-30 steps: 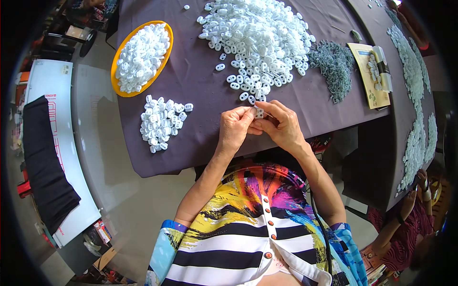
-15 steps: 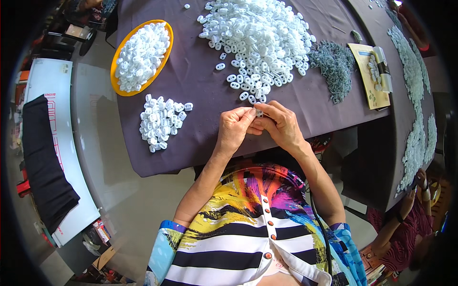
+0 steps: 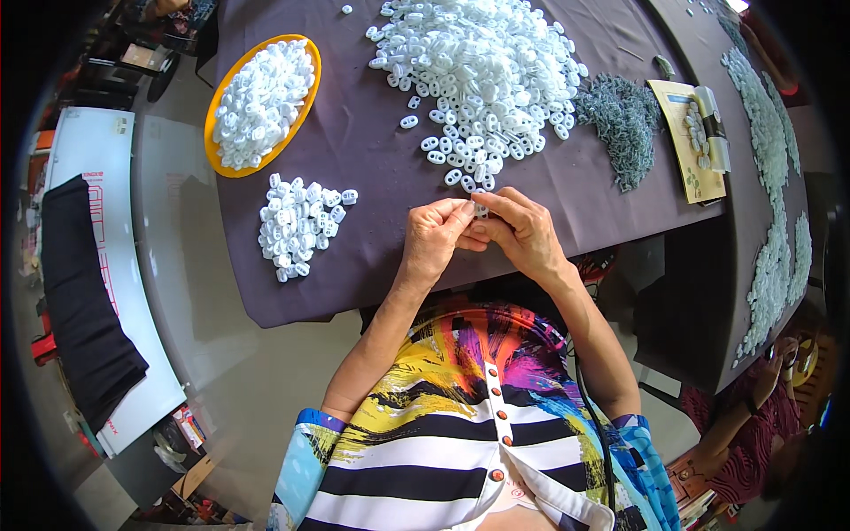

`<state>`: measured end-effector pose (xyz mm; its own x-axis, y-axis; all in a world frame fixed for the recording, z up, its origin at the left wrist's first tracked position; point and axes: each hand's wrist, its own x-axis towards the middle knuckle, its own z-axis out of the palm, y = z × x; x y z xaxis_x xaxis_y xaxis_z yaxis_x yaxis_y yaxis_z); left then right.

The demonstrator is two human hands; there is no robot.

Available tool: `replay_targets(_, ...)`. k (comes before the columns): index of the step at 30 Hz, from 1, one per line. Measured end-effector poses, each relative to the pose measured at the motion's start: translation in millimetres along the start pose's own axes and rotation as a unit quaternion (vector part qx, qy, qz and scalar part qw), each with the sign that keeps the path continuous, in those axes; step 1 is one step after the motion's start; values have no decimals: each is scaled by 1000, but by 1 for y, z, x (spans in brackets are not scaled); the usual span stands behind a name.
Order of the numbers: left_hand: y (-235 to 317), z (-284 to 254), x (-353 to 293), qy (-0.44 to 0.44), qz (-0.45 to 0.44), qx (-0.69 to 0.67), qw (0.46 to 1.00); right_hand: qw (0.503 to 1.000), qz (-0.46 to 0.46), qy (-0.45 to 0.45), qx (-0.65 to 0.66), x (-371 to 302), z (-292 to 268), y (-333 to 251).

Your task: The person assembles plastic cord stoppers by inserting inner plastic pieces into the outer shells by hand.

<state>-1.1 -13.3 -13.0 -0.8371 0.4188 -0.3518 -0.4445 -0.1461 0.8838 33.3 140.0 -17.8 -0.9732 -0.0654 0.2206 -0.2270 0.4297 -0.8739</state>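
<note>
Just off the near edge of the main heap, my two hands meet over one small white oval plastic piece with two holes (image 3: 481,211). My right hand (image 3: 524,232) pinches this piece between thumb and fingers. My left hand (image 3: 436,237) is closed in a pinch against its left side; whatever its fingertips hold is hidden. Beyond my fingers spreads a large heap of similar white oval pieces (image 3: 487,71). To the left lies a smaller pile of white pieces (image 3: 299,226).
An orange oval tray (image 3: 212,146) full of white pieces stands at the far left. Small grey parts (image 3: 620,133) are heaped right of the main pile, beside a yellow card (image 3: 677,133). At the right, another person's hands (image 3: 783,352) are near rows of pale pieces (image 3: 767,257).
My hands stay almost still around the white piece, with only a slight shift of the fingers. At the far right, the other person's hands have moved a little lower.
</note>
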Motion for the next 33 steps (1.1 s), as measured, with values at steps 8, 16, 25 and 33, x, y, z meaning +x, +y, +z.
replay_targets(8,1,-3,1,-6,-30,-8,1000,1000,-14,18,-9,-1,3,1)
replay_targets(16,1,-2,1,-11,-32,-7,999,1000,-14,21,-1,0,2,0)
replay_targets(25,-1,-4,0,-18,-19,4,1000,999,-27,22,-13,0,1,-3)
replay_targets(33,1,-2,0,-14,-48,8,999,999,-32,6,-27,-1,1,0)
